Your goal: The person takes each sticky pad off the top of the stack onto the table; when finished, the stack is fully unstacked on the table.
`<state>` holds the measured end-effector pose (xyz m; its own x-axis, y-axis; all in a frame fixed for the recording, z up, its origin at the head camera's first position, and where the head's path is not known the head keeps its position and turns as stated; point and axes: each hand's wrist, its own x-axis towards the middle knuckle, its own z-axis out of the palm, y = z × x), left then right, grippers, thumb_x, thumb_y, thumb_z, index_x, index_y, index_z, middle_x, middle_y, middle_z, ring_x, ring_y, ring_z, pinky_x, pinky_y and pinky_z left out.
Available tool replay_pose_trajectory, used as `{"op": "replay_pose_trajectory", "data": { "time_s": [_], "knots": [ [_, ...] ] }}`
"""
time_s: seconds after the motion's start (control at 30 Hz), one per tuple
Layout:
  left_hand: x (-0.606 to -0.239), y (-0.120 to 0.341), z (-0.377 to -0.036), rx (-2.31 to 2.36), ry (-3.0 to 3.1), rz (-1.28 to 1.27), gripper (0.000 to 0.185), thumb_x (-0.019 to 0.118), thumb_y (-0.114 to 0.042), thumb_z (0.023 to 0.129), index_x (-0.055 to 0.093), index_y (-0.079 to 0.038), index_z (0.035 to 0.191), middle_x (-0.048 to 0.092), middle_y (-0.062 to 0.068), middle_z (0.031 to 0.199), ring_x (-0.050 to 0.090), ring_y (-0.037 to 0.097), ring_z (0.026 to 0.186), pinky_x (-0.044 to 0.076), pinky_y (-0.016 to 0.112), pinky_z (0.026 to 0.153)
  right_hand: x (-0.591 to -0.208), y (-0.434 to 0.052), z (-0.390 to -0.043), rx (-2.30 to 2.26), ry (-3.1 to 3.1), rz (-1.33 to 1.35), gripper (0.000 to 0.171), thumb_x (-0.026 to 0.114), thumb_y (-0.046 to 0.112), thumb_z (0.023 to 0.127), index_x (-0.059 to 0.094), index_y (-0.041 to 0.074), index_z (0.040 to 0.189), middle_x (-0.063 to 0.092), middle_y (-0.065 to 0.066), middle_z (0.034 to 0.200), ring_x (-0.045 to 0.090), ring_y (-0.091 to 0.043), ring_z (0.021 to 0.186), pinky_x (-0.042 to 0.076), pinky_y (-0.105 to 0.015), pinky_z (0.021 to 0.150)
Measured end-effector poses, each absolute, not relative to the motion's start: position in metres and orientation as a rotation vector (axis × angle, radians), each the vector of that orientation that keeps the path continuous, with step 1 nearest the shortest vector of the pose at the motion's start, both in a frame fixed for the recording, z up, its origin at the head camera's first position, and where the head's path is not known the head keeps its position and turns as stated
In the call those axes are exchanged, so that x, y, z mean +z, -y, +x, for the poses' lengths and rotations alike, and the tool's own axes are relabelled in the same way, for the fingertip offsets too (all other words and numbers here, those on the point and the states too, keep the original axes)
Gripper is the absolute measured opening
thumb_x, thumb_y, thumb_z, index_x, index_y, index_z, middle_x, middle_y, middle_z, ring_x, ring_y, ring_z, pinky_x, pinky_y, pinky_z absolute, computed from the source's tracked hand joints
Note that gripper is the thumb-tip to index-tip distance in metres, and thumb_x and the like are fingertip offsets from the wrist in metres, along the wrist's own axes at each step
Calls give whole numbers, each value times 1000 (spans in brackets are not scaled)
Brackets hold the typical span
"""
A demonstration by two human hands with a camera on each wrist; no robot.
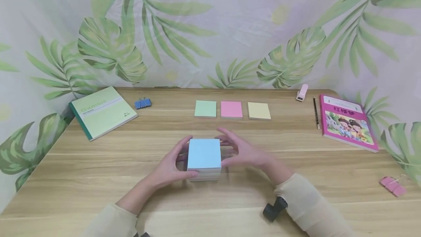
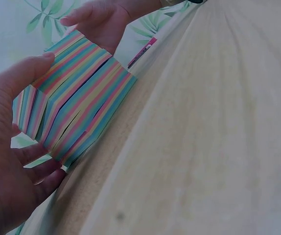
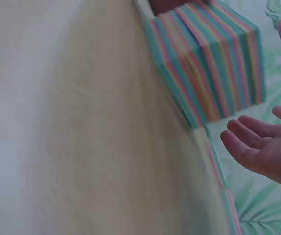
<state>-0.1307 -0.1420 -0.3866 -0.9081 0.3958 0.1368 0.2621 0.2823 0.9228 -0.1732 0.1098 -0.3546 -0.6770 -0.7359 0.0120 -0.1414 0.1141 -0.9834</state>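
Observation:
A thick stack of sticky notes (image 1: pixel 204 154) stands on the table with a blue sheet on top. Its sides show pink, yellow, green and blue stripes in both wrist views. My left hand (image 1: pixel 173 164) holds the stack from the left, thumb on the near face and fingers around the far left side. Just to the right is my right hand (image 1: pixel 245 151), its fingers spread and loosely bent. In the right wrist view a gap shows between the right hand (image 3: pixel 272 147) and the striped stack (image 3: pixel 209 63).
Beyond the stack lie green (image 1: pixel 205 108), pink (image 1: pixel 231 109) and yellow (image 1: pixel 259 111) note pads in a row. A notebook (image 1: pixel 103 112) and blue binder clip (image 1: pixel 143 103) lie left. Rightward are a pink stapler (image 1: pixel 301 93), pencil (image 1: pixel 316 113), book (image 1: pixel 348 121) and pink clip (image 1: pixel 393 186).

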Motion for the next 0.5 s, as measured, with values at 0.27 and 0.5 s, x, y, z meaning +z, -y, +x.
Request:
{"op": "replay_pose_trajectory", "data": {
  "time_s": [0.27,0.5],
  "knots": [
    [-393,145,-134,1680,-2428,684,88,75,-23,65,24,-11,135,43,9,121,43,23,108,31,45,91,-342,-92,-152,-1563,-1971,-789,94,72,8,67,10,8,137,31,-16,128,31,-28,117,28,-42,94],
    [-392,146,-135,1696,-2397,678,85,75,-23,66,26,-12,134,43,6,122,41,21,109,29,45,92,-341,-92,-146,-1579,-2013,-812,89,70,0,66,12,0,133,29,-17,127,27,-30,120,26,-42,95]
  ]
}}
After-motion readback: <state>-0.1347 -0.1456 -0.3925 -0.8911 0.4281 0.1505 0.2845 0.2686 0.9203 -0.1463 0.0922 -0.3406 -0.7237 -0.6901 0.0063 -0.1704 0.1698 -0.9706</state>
